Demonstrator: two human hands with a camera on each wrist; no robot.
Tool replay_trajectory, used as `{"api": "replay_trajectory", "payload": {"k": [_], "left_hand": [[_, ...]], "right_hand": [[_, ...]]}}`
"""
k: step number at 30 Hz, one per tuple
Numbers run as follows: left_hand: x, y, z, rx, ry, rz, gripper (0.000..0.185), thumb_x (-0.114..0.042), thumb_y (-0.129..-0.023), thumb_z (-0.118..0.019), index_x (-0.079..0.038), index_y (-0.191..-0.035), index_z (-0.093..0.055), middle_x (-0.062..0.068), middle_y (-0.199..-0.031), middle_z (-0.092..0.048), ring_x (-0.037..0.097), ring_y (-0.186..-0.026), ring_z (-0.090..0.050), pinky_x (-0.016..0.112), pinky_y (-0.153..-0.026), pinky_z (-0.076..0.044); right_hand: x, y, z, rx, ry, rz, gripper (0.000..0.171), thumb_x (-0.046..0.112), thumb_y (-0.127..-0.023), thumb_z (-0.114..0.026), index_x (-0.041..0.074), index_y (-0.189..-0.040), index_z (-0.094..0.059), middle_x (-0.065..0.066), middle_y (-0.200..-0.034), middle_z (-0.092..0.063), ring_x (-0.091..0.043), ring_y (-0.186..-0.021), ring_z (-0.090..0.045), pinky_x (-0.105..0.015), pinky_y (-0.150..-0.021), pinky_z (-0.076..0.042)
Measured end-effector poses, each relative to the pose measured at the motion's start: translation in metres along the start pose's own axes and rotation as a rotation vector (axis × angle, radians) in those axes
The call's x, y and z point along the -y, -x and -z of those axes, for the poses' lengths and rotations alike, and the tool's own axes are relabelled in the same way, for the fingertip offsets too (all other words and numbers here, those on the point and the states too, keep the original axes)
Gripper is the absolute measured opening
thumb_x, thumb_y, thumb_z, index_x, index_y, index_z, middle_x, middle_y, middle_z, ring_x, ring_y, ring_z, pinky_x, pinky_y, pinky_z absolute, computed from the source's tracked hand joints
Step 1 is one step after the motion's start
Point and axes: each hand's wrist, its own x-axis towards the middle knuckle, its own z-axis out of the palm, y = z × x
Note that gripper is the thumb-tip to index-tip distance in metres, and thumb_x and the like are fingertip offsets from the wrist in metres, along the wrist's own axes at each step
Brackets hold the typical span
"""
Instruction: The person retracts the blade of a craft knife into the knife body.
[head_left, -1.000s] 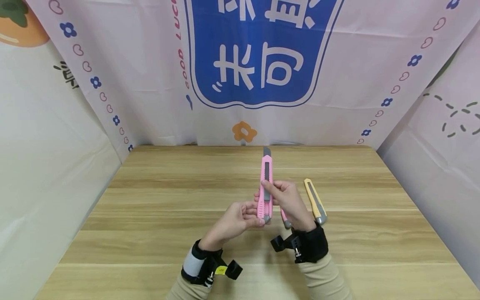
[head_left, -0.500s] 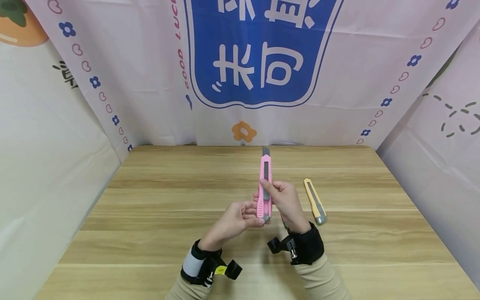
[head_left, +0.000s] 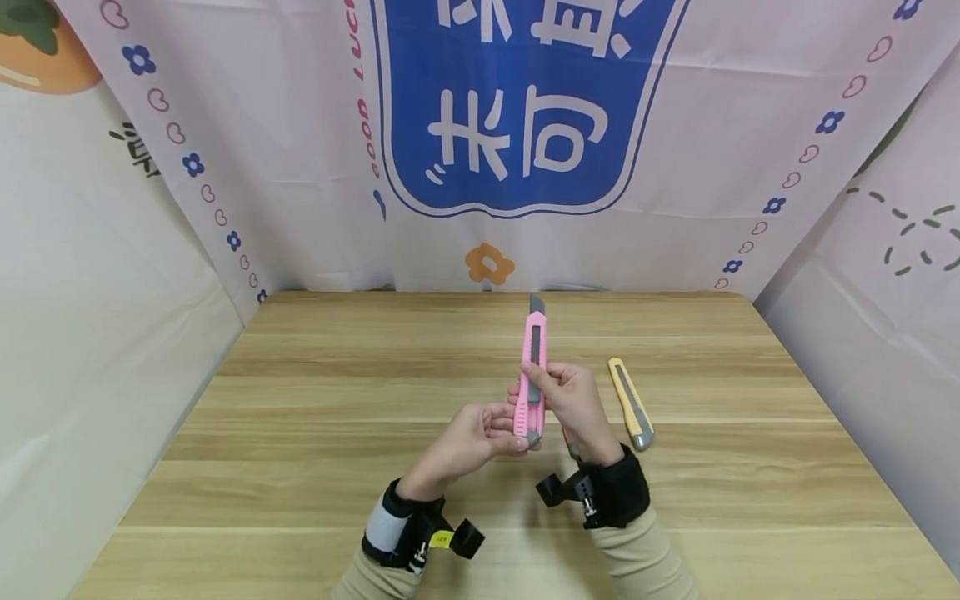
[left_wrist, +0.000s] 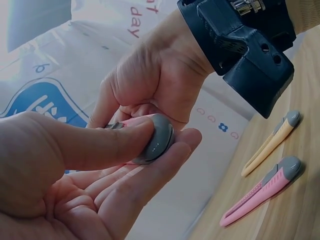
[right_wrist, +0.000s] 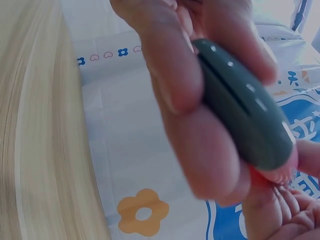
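Observation:
Both hands hold up a pink box cutter (head_left: 535, 343), upright in the head view with a grey blade tip at its top. The left hand (head_left: 471, 435) pinches its grey tail end (left_wrist: 160, 141), thumb on one side and fingers on the other. Higher up, the right hand (head_left: 579, 407) grips the body, its thumb lying along the grey slider. A second pink box cutter (left_wrist: 265, 190) lies on the table, mostly hidden behind the right wrist in the head view. Fingers around the grey end cap (right_wrist: 245, 107) fill much of the right wrist view.
A yellow box cutter (head_left: 632, 404) lies on the wooden table (head_left: 300, 400) to the right of the right hand. Printed cloth (head_left: 315, 208) hangs behind the table's far edge and along both sides. Each wrist carries a strapped-on camera.
The right wrist has shifted slightly left and covers more of the pink box cutter on the table. Both hands keep their hold on the raised one.

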Motion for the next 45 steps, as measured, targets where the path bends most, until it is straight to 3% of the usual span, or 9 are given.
{"api": "replay_trajectory", "payload": {"k": [6,11,21,31,45], "left_hand": [[-0.002,0.001,0.0,0.003,0.034,0.032,0.038,0.006,-0.09,-0.058,0.013,-0.127,-0.052,0.032,-0.115,-0.065,0.032,-0.103,-0.07,0.028,-0.089,-0.061],[-0.004,0.0,0.0,0.0,0.053,0.063,0.041,0.005,-0.09,-0.059,0.01,-0.13,-0.051,0.029,-0.12,-0.064,0.031,-0.106,-0.07,0.029,-0.09,-0.06],[0.001,-0.004,-0.004,0.032,0.091,0.036,0.032,0.0,-0.093,-0.058,0.013,-0.122,-0.055,0.033,-0.115,-0.065,0.035,-0.103,-0.07,0.045,-0.094,-0.057],[-0.001,-0.003,-0.003,-0.019,0.048,-0.013,0.029,0.001,-0.093,-0.057,0.014,-0.12,-0.057,0.035,-0.114,-0.065,0.034,-0.102,-0.071,0.047,-0.093,-0.058],[-0.004,-0.002,-0.003,-0.013,0.052,0.034,0.028,0.0,-0.093,-0.057,0.013,-0.119,-0.057,0.032,-0.113,-0.066,0.028,-0.098,-0.073,0.049,-0.094,-0.056]], "right_hand": [[0.001,0.001,0.002,0.042,0.003,0.033,0.038,0.018,-0.095,-0.061,-0.016,-0.111,-0.06,0.006,-0.073,-0.076,-0.013,-0.075,-0.075,-0.024,-0.069,-0.063],[0.003,0.001,0.005,0.051,0.043,0.011,0.039,0.022,-0.095,-0.061,-0.014,-0.112,-0.06,0.007,-0.074,-0.076,-0.01,-0.075,-0.075,-0.023,-0.07,-0.063],[0.008,0.002,0.007,0.033,0.03,0.013,0.043,0.026,-0.097,-0.059,-0.012,-0.116,-0.058,0.009,-0.077,-0.075,-0.009,-0.077,-0.074,-0.025,-0.074,-0.063],[0.003,-0.003,-0.002,-0.028,-0.016,-0.107,0.046,0.035,-0.096,-0.059,-0.009,-0.109,-0.063,0.007,-0.073,-0.075,-0.007,-0.076,-0.074,-0.022,-0.074,-0.062],[0.001,0.0,0.0,0.024,-0.033,0.022,0.044,0.028,-0.097,-0.059,-0.015,-0.108,-0.062,0.006,-0.072,-0.075,-0.009,-0.073,-0.074,-0.024,-0.071,-0.063]]}}
